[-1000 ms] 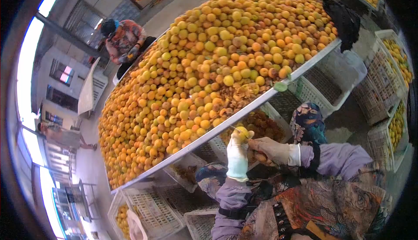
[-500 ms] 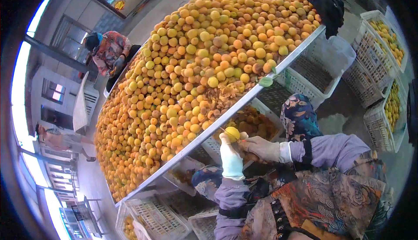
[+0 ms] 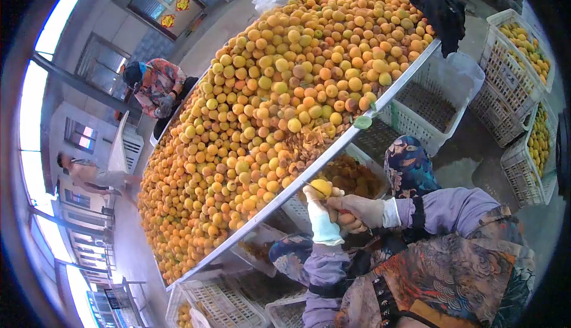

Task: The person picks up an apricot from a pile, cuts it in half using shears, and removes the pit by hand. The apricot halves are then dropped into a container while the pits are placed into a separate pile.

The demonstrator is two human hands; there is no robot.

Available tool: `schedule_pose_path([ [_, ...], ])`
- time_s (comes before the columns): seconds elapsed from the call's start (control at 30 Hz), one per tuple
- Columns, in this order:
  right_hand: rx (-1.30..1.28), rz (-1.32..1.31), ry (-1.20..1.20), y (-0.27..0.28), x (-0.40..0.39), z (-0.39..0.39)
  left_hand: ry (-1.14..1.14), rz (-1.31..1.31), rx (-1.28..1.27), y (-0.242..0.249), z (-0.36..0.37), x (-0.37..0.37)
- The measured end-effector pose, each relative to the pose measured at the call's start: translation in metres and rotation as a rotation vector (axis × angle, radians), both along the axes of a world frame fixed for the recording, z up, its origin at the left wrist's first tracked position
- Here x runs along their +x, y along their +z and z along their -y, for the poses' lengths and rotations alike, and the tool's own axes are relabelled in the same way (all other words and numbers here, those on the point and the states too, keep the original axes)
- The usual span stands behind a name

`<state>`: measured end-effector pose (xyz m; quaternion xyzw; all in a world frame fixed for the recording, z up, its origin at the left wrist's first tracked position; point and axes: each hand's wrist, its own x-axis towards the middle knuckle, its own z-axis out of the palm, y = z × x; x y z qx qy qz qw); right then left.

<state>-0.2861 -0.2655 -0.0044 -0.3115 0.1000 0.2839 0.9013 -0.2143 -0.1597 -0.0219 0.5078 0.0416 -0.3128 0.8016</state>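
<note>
My left hand point(image 3: 321, 216), in a pale glove, is closed around a yellow apricot point(image 3: 322, 189) in front of the table's metal edge. Close beside it, my gloved right hand point(image 3: 364, 210) has its fingers wrapped round a thin tool with a brownish handle point(image 3: 345, 218). A thin dark tip shows at the apricot's far side, but most of the tool is hidden by my fingers. Just beyond both hands, a large heap of apricots point(image 3: 262, 111) covers the table, with torn fruit pieces point(image 3: 307, 145) near its edge.
A crate with dark fruit pieces point(image 3: 351, 176) stands under the table edge point(image 3: 285, 194). White crates point(image 3: 220, 301) stand lower left, and stacked crates of yellow fruit point(image 3: 520, 48) at right. One person point(image 3: 156, 87) works across the table; another point(image 3: 92, 174) is farther left.
The view has shifted slightly. My hands stay together at the apricot, with my right fingers curled lower. Across the table the person's hands have moved, and the person farther left has changed posture.
</note>
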Motion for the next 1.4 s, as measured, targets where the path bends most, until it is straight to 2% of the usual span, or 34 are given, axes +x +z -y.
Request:
schedule_pose_path([
  [0.17, 0.052, -0.001, 0.021, 0.002, -0.003, 0.009, 0.012, 0.012, -0.062, 0.008, 0.003, -0.007],
  [0.2, -0.187, 0.032, 0.025, 0.006, -0.006, 0.01, 0.012, 0.014, -0.063, 0.002, 0.0, -0.005],
  [0.23, -0.424, 0.066, 0.029, 0.01, -0.008, 0.011, 0.048, 0.141, -0.037, -0.007, -0.005, 0.001],
  [0.27, -0.421, 0.07, 0.029, 0.013, -0.013, 0.013, 0.083, 0.27, -0.009, -0.015, -0.011, 0.007],
  [0.33, -0.655, 0.188, 0.006, 0.015, -0.022, 0.018, 0.185, 0.473, 0.103, -0.014, -0.023, 0.017],
  [0.37, -0.659, 0.196, 0.011, 0.017, -0.019, 0.024, 0.21, 0.586, 0.199, -0.014, -0.028, 0.021],
  [0.4, -0.588, 0.134, -0.139, 0.02, -0.016, 0.032, 0.22, 0.674, 0.317, -0.003, -0.028, 0.016],
  [0.43, -0.513, 0.071, -0.29, 0.023, -0.013, 0.039, 0.22, 0.674, 0.32, 0.006, -0.027, 0.011],
  [0.5, -0.468, 0.073, -0.342, 0.013, 0.0, 0.043, 0.154, 1.235, 0.646, 0.02, -0.02, 0.004],
  [0.57, -0.508, -0.038, -0.378, 0.012, 0.016, 0.033, 0.077, 1.472, 0.787, 0.033, -0.013, -0.004],
  [0.6, -0.558, 0.101, -0.434, 0.018, 0.015, 0.027, 0.018, 1.56, 0.824, 0.036, -0.012, -0.005],
  [0.63, -0.266, 0.122, -0.517, 0.004, 0.029, 0.015, -0.04, 1.647, 0.862, 0.038, -0.011, -0.006],
  [0.67, -0.298, 0.097, -0.521, 0.001, 0.025, 0.012, -0.009, 1.763, 0.887, 0.033, -0.01, -0.003],
  [0.7, -0.331, 0.069, -0.524, 0.018, 0.019, 0.01, -0.005, 1.762, 0.89, 0.032, -0.011, -0.001],
  [0.83, -0.219, 0.081, -0.593, 0.002, 0.027, 0.0, -0.004, 1.804, 0.869, 0.029, -0.009, 0.005],
  [0.93, 0.017, -0.106, -0.631, -0.005, 0.047, -0.003, 0.023, 1.834, 0.871, 0.035, -0.004, 0.011],
  [1.03, 0.014, -0.065, -0.779, -0.022, 0.055, -0.005, 0.097, 1.779, 0.877, 0.04, 0.003, 0.014],
  [1.1, 0.088, -0.065, -0.779, -0.026, 0.064, -0.004, 0.148, 1.751, 0.887, 0.038, 0.008, 0.013],
  [1.17, -0.187, 0.004, -0.887, -0.013, 0.06, -0.001, 0.119, 1.692, 0.9, 0.035, 0.01, 0.009],
  [1.23, -0.196, 0.004, -0.919, -0.01, 0.061, 0.0, 0.095, 1.64, 0.915, 0.033, 0.013, 0.006],
  [1.3, -0.316, -0.015, -0.883, -0.015, 0.064, 0.005, 0.114, 1.448, 0.93, 0.028, 0.018, 0.002],
  [1.33, -0.303, 0.007, -0.892, -0.01, 0.063, 0.005, 0.115, 1.405, 1.016, 0.031, 0.021, -0.001],
  [1.4, -0.344, 0.002, -0.839, -0.014, 0.065, 0.008, 0.103, 1.427, 1.004, 0.026, 0.02, 0.001],
])
